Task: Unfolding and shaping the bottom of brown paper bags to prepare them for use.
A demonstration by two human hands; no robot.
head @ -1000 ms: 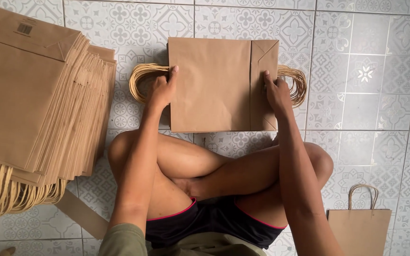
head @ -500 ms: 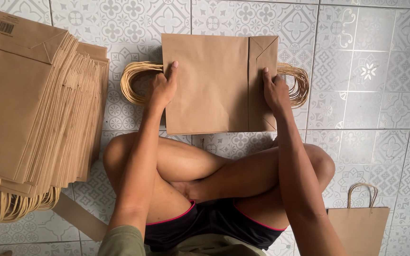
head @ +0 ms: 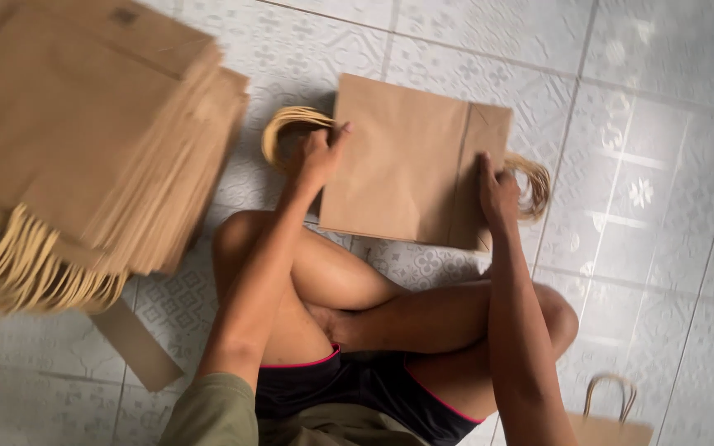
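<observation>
Seated cross-legged on the patterned tile floor (head: 621, 107), I press a flat pile of brown paper bags (head: 411, 157) down in front of my knees; my left hand (head: 317, 157) rests on the pile's left edge, thumb on top and fingers tucked at the side, a narrow grip holding the edge; my right hand (head: 499, 194) lies on the folded bottom flap at the right edge, fingers flat on the paper, holding the pile there; between my two hands the top bag shows its plain face and one creased fold; twisted paper handles (head: 291, 124) loop out just beyond my left hand, and another bunch of handles (head: 532, 183) curls out just past my right hand; well to the left of my left hand a tall stack of the same bags (head: 92, 132) lies fanned, its handles hanging toward me, blurred; a brown paper strip (head: 135, 343) lies on the floor below that stack; a single bag (head: 613, 421) with a handle sits near my right elbow
</observation>
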